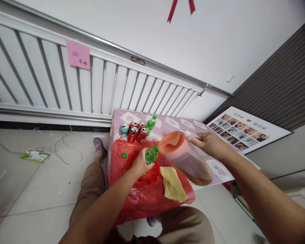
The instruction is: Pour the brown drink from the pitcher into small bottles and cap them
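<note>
My left hand is wrapped round a green plastic bottle, which leans to the right. My right hand grips the handle of a clear pitcher with an orange lid. The pitcher is tilted, its lid end close to the bottle's top, with brown liquid low inside. I cannot tell whether liquid is flowing. A loose green bottle cap lies left of my left hand. Below the pitcher, a folded yellow cloth rests on a red plastic sheet. A red tray sits beneath the bottle.
Several drink cans and another green bottle stand at the back of the patterned tablecloth. A white radiator runs behind the table. On the left floor lies a power strip with cables; a photo board leans at right.
</note>
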`<state>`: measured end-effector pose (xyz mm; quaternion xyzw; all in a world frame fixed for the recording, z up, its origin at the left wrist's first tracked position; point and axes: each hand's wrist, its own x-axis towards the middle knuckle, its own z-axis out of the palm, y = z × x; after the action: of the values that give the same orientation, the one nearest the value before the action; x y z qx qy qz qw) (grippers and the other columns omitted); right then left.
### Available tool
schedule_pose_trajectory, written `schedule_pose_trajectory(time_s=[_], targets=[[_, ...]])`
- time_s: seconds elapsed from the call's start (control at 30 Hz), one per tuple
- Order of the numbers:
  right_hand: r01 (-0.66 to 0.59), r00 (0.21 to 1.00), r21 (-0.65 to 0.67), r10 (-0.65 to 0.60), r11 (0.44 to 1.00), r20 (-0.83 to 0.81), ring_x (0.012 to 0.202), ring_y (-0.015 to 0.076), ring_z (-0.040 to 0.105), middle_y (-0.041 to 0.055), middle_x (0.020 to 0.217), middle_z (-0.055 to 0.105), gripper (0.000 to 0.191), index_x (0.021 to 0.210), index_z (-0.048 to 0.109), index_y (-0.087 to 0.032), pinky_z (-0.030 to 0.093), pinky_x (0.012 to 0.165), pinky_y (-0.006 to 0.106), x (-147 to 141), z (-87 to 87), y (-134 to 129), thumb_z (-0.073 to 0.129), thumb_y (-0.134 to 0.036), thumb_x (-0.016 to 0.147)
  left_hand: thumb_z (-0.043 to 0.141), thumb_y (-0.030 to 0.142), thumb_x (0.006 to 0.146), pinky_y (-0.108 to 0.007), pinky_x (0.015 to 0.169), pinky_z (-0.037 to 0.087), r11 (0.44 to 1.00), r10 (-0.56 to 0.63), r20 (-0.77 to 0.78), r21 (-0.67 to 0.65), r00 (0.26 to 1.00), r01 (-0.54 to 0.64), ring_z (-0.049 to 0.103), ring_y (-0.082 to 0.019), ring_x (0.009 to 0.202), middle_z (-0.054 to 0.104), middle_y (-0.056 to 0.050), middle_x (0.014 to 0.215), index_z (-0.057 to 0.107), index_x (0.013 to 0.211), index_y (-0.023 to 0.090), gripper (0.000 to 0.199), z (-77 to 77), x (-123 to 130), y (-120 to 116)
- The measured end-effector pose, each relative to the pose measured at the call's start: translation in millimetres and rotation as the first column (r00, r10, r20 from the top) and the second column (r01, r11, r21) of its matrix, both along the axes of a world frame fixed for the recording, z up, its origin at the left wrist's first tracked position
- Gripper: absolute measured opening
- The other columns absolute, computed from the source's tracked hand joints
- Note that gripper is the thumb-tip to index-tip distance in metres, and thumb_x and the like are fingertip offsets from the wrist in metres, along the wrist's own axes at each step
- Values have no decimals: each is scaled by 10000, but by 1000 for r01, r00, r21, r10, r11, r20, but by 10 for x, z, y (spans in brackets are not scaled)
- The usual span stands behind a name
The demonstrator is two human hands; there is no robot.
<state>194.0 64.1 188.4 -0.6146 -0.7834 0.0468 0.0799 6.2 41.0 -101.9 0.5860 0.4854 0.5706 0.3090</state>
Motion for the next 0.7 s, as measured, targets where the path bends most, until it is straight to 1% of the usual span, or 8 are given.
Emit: schedule_pose_trajectory(time_s=[0.17,0.27,0.43,0.57,0.7], targets=[[5,1000,-22,-4,1000,19,547,129,360,-25,553,384,730,600,477,-212,304,521,299,-2,5,-8,391,-933,663,807,166,651,-480,1038,491,1000,3,2,-7,1000,-3,583,-285,1220,562,-145,1320,385,1350,209,818,-4,1,-1],[2,1000,-17,-1,1000,20,546,131,357,-25,552,384,693,591,471,-217,305,519,299,6,4,2,406,-900,685,805,165,655,-481,1039,490,1000,5,-2,-2,1000,-5,584,-284,1218,561,-148,1319,379,1349,206,815,4,4,-5],[19,1000,-28,-18,999,15,542,144,400,-18,550,426,642,605,507,-221,329,520,293,-1,19,3,460,-858,678,802,168,658,-477,1037,489,1000,14,-31,-2,999,-14,582,-289,1218,564,-154,1307,377,1343,192,806,10,3,-8],[20,1000,-22,-20,1000,18,536,139,377,-24,539,397,671,608,514,-215,316,511,294,-14,25,-6,443,-879,676,800,167,658,-475,1038,487,1000,9,-20,9,1000,-9,578,-288,1223,564,-150,1309,383,1341,196,801,1,4,-3],[13,1000,-34,-12,999,26,552,140,379,-19,561,408,736,629,520,-203,320,527,301,-12,15,-3,390,-928,657,809,157,648,-481,1042,486,1000,15,-2,13,1000,-15,585,-286,1219,570,-138,1307,391,1339,213,809,-9,9,3]])
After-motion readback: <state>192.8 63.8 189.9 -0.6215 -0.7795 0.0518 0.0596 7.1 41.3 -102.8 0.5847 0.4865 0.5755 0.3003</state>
